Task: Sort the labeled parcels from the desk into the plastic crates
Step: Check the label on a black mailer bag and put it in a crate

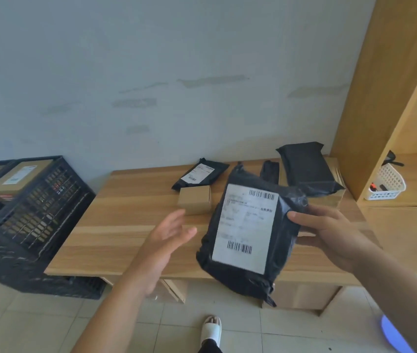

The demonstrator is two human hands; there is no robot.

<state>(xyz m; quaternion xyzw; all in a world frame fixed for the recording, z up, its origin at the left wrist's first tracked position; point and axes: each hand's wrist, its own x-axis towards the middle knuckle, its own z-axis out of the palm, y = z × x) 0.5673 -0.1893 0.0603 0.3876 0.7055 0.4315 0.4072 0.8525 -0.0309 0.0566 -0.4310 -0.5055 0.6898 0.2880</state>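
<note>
My right hand (329,235) grips the right edge of a black poly parcel (286,207) with a large white barcode label, held up above the front of the wooden desk (115,220). Left of that parcel, my left hand (169,238) hovers open and blurred, touching nothing. Farther back on the desk sit a small brown box (195,203), a smaller labeled black parcel (199,174) and a bulky black parcel (306,166) on a flat cardboard box (336,196). Black plastic crates (37,207) stand left of the desk, one holding a labeled cardboard box (19,180).
A wooden shelf unit (395,103) rises at the desk's right end, with a white basket (387,184) on one shelf. A slim dark item (269,170) lies near the back wall. Below is tiled floor with a foot in a white slipper (212,329).
</note>
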